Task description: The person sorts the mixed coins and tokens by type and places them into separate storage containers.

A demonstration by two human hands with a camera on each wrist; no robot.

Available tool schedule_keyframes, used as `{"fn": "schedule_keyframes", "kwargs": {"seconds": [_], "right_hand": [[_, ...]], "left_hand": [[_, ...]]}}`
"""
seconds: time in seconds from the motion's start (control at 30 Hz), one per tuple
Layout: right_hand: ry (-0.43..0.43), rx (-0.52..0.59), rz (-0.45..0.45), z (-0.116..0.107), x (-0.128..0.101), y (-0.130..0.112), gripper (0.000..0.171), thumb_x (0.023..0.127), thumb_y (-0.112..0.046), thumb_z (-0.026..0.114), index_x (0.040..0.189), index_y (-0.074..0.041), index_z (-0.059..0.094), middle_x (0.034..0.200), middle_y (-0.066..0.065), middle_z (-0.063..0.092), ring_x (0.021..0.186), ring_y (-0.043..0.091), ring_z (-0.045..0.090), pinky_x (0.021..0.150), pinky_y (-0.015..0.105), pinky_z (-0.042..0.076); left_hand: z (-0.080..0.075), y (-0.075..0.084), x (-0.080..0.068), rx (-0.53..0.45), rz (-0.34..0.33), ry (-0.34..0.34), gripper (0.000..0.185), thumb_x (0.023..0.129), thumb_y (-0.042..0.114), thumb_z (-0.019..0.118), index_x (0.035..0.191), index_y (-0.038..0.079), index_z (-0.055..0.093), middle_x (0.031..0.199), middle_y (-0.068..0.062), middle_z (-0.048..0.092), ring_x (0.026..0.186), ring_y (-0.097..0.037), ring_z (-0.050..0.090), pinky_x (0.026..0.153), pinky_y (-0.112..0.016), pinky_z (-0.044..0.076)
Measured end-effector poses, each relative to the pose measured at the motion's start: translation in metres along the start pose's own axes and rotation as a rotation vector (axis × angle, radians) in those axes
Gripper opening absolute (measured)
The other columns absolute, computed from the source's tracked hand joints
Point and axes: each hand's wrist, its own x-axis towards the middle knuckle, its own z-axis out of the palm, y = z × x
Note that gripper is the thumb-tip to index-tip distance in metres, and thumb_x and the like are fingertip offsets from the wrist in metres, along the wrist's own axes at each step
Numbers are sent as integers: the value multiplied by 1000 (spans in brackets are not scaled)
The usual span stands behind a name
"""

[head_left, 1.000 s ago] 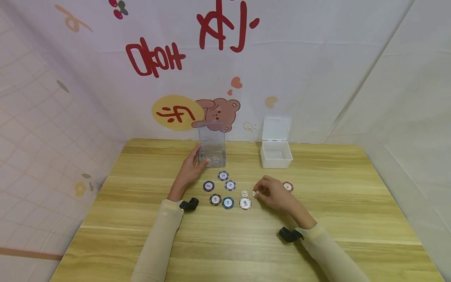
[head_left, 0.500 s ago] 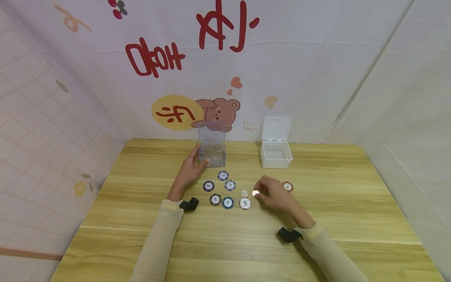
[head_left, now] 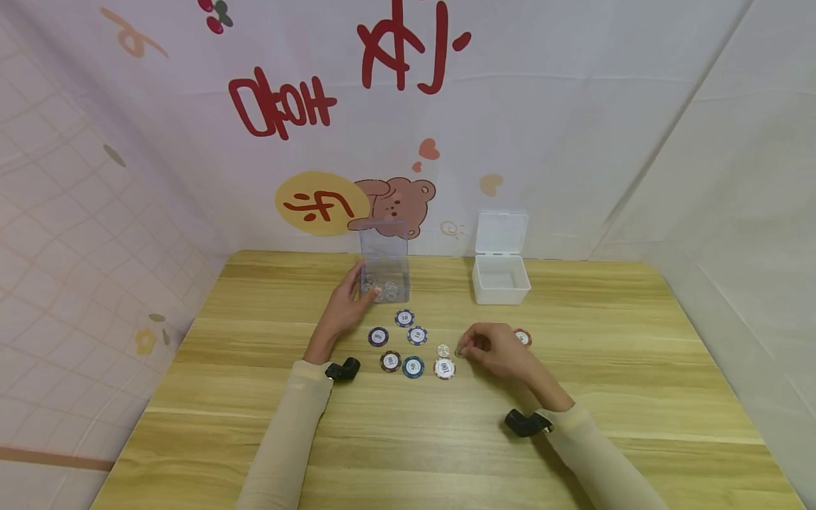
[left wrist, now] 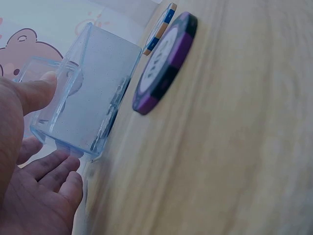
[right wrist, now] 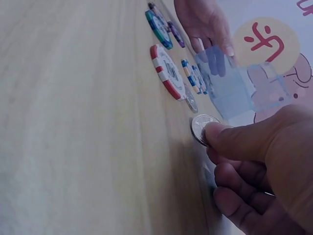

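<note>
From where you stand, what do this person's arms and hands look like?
The left hand and right hand are bare, ungloved. The left sleeve and right sleeve are long, plain cream-beige. The left wrist device and right wrist device are small, black and bent; no cables show.
</note>
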Motion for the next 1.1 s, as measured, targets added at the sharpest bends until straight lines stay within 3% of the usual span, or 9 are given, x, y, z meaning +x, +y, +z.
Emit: {"fn": "schedule_keyframes", "kwargs": {"seconds": [0.23, 0.6, 1.1], "right_hand": [[27, -2, 19, -2, -1, -1, 7, 93, -16, 76, 88, -21, 75, 77, -11, 66, 71, 7, 57, 64, 20, 48], [118, 64, 54, -4, 7, -4, 8, 95, -24, 75, 91, -17, 75, 79, -7, 71, 70, 8, 60, 62, 20, 51], [224, 119, 57, -4, 27, -18, 9, 97, -22, 72, 92, -15, 75, 82, -3, 72, 74, 14, 62, 64, 21, 51]], "left_hand": [[0, 2, -1, -2, -8, 3, 82, 101, 35, 66, 166, 19, 17, 172, -10, 21, 158, -29, 23, 131, -39, 21], [1, 5, -2, -4, -26, 1, 81, 102, 33, 65, 166, 19, 17, 171, -11, 22, 158, -29, 23, 131, -39, 21], [0, 3, 0, -3, -20, -1, 81, 102, 33, 65, 166, 18, 17, 171, -13, 22, 159, -29, 23, 131, -40, 21]]}}
